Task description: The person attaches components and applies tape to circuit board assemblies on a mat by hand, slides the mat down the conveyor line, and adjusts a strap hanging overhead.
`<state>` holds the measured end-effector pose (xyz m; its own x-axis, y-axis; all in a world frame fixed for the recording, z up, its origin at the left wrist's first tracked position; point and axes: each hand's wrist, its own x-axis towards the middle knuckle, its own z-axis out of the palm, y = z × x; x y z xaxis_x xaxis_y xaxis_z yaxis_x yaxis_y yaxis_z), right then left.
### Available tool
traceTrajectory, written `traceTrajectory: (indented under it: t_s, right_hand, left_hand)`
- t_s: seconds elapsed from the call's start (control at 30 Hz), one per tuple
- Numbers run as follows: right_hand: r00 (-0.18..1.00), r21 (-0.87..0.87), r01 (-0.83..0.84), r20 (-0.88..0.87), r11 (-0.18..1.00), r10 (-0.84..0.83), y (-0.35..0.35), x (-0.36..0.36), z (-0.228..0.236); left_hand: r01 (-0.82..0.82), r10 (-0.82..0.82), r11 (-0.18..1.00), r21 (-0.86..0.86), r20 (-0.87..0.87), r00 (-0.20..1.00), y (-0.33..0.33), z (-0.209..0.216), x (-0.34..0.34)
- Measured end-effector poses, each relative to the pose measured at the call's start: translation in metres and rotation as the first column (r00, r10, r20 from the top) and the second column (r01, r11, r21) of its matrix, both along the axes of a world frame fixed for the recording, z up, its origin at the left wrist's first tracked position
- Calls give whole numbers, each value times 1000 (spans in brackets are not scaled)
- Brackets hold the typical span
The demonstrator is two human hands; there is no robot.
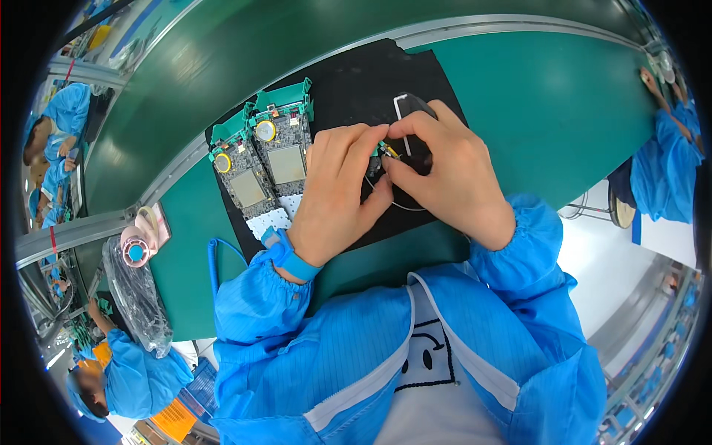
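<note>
Over the black mat (348, 81), my left hand (337, 182) and my right hand (456, 167) meet with thumbs and forefingers closed. Between the fingertips is a small part (390, 151) with green and yellow pieces, mostly covered, so its kind is unclear. A thin pale wire (406, 208) curves below the fingers. Left of my hands lie two circuit boards, one (285, 165) beside the other (247, 187), each with a green plastic piece at its far end, a round yellow-rimmed cell and a square metal plate. Behind my right hand is a dark object with a white L-shaped strip (403, 122).
The mat lies on a green table (534, 96). At left are a pink tape dispenser (141, 241), a clear plastic bag (141, 297) and a blue cord (213, 271). Co-workers in blue sit at lower left (144, 378) and far right (667, 170). A metal rail (475, 26) edges the far side.
</note>
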<state>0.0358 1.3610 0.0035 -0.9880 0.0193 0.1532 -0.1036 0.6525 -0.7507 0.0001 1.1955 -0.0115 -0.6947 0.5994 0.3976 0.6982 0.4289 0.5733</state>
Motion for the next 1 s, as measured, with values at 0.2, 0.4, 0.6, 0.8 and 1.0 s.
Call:
traceTrajectory:
  t_s: [0.2, 0.4, 0.6, 0.8, 1.0]
  right_hand:
    - [996, -450, -89, -22, 889, 88, 31, 18, -8]
    - [971, -444, -195, 38, 874, 236, 25, 14, -10]
    - [974, -485, -178, 39, 856, 225, 22, 7, -10]
    - [995, -445, -82, -89, 892, 47, 27, 12, -27]
    - [990, -381, -80, -139, 921, 28, 19, 15, -36]
  left_hand:
    - [33, -32, 999, 10, -61, 998, -3, -4, -5]
    - [23, -18, 999, 30, -146, 989, 0, -7, -7]
    - [-14, 22, 999, 51, -162, 986, 3, -8, -3]
    - [-12, 4, 997, -74, -104, 995, 2, 1, 1]
    - [18, -28, 994, -110, -93, 995, -1, -7, 1]
